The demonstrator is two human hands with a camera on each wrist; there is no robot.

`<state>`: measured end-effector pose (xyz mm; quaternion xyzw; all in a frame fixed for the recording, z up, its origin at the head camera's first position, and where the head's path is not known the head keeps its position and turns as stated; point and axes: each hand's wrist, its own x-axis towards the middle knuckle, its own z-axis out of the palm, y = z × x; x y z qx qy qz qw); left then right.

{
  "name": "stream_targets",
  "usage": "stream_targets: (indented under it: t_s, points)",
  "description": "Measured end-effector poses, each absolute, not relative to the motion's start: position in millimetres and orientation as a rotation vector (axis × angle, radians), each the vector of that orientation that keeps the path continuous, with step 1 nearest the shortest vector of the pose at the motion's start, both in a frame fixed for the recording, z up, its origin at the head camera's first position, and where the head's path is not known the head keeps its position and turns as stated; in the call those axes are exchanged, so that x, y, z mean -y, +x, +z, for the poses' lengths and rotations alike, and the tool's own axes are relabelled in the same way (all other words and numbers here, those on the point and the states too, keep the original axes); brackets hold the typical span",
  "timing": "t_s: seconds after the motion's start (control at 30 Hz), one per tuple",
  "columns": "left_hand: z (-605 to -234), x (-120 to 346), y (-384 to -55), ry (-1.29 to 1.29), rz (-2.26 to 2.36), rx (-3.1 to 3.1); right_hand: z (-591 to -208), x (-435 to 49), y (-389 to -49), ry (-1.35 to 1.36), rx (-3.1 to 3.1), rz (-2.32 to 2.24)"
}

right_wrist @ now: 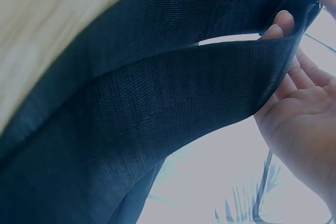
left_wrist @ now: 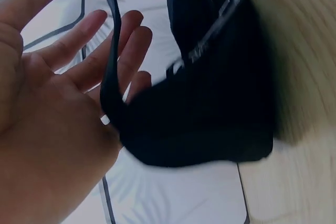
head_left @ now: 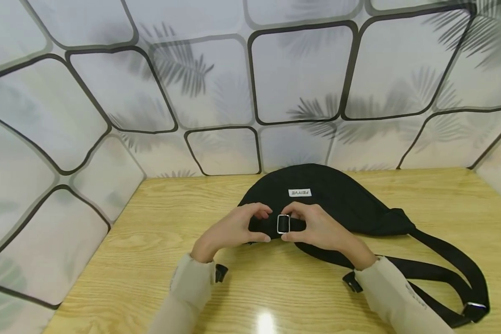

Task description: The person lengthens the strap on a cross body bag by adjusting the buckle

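Note:
A black waist bag (head_left: 317, 185) with a small white label (head_left: 299, 192) lies near the back wall. My right hand (head_left: 317, 225) pinches a silver strap slider (head_left: 278, 224) at top and bottom, between fingertips and thumb, with black webbing threaded through it. Facing it from the left, my left hand (head_left: 234, 227) has its thumb and fingers apart, close to the slider. In the left wrist view, a strap (left_wrist: 111, 72) runs past the loosely spread fingers (left_wrist: 94, 72), beside the bag's zipped end (left_wrist: 210, 108). The right wrist view shows the folded strap (right_wrist: 173, 87) draped over the fingers.
The long strap (head_left: 442, 246) loops to the right across the wooden table (head_left: 150, 278), with another slider (head_left: 476, 305) at its far bend. A patterned wall (head_left: 221, 148) stands directly behind the bag, with a side panel (head_left: 37, 232) on the left.

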<state>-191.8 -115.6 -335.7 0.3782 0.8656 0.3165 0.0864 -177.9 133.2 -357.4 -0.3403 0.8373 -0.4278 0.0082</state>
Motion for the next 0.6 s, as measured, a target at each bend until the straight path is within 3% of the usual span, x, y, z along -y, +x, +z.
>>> stream_targets:
  t_s: [0.6]
  points:
    - [-341.5,90.5,-195.9,1.108,0.973,-2.478,-355.8,-135.5,-179.1,-1.058,-2.572,-1.342]
